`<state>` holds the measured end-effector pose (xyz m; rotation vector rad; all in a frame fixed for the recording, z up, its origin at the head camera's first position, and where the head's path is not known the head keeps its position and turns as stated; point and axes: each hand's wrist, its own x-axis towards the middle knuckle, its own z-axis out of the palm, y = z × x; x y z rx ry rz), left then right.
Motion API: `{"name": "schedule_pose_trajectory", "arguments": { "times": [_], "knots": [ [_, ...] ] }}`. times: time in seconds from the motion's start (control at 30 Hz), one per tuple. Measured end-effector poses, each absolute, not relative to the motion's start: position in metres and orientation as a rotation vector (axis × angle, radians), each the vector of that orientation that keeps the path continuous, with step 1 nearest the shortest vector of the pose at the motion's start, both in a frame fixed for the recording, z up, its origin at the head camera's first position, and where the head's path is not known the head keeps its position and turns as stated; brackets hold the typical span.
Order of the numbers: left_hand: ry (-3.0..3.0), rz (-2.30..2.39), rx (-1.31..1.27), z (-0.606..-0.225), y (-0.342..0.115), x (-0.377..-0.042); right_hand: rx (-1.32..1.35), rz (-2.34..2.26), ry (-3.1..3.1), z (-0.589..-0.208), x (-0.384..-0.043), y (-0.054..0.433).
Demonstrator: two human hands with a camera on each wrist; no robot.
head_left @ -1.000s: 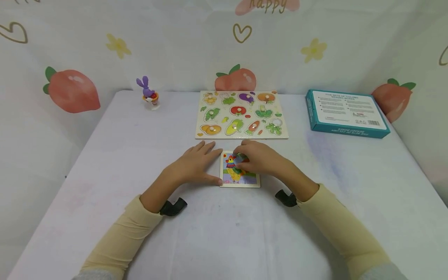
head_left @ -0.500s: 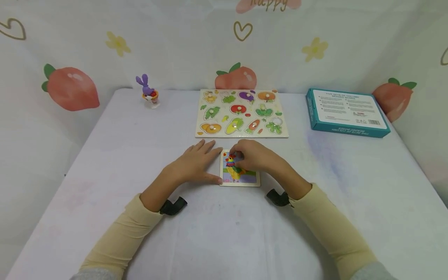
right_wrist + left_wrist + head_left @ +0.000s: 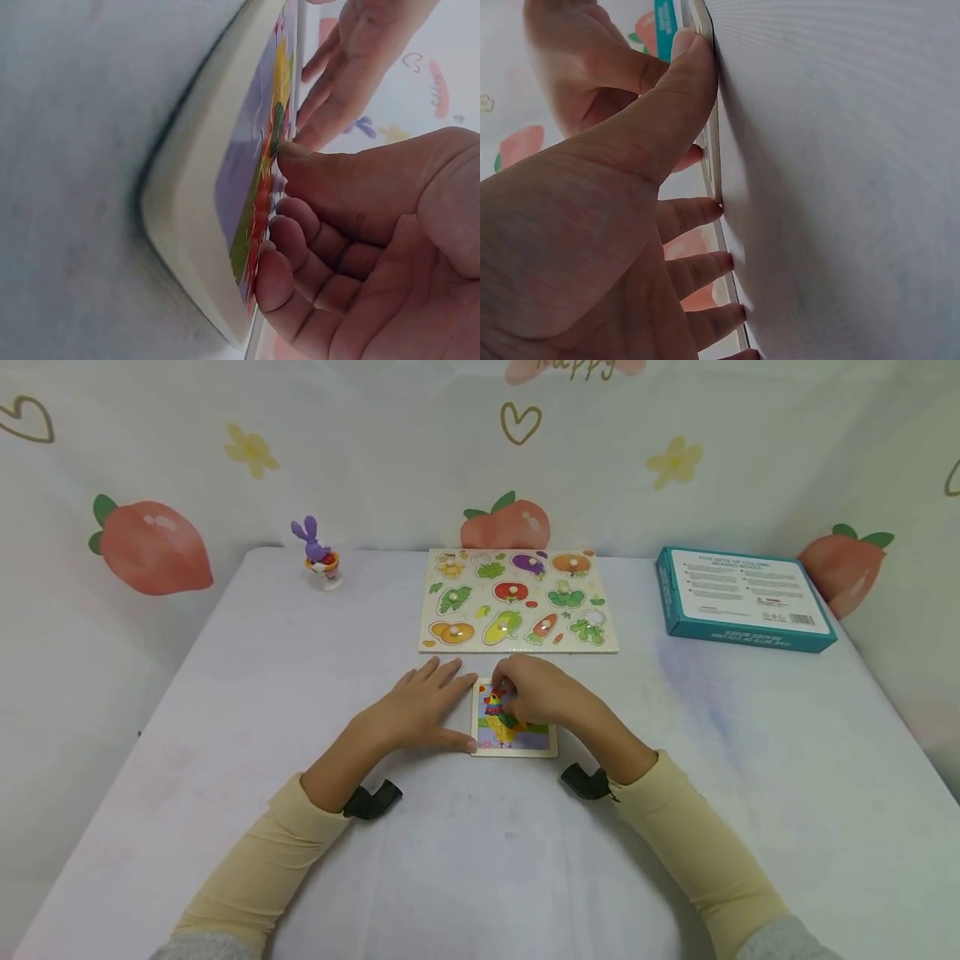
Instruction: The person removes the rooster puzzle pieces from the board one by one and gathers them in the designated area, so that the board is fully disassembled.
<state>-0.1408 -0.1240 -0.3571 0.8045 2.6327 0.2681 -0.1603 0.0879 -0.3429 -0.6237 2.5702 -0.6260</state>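
A small framed jigsaw puzzle (image 3: 516, 755) with a colourful rooster picture lies flat on the table. My left hand (image 3: 412, 710) is spread along its left side, thumb and index fingertip touching the pale frame; in the left wrist view the thumb (image 3: 682, 90) rests on the edge. My right hand (image 3: 543, 693) is over the upper right of the picture. In the right wrist view its thumb (image 3: 330, 176) touches the picture beside a green part, with curled fingers (image 3: 274, 281) against the surface. Whether they pinch a piece is hidden; the visible picture lies level within the frame.
Behind the small puzzle lies a larger vegetable peg board (image 3: 483, 602). A teal box (image 3: 750, 597) lies at the back right, and a purple rabbit figure (image 3: 318, 552) stands at the back left. White cloth with printed peaches hangs behind the table.
My right hand has shifted left over the puzzle, its wrist and forearm moving inward. A dark piece that appeared tilted by its fingers no longer shows that way. The left hand stays in place.
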Motion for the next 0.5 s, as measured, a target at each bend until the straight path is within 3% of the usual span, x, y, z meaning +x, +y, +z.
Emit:
{"name": "schedule_pose_trajectory", "arguments": {
  "times": [0.5],
  "knots": [
    [2.637,0.269,0.809,-0.3559,-0.1233,-0.1398,-0.601,-0.72,2.617,-0.3417,-0.1572,0.0899]
  ]
}}
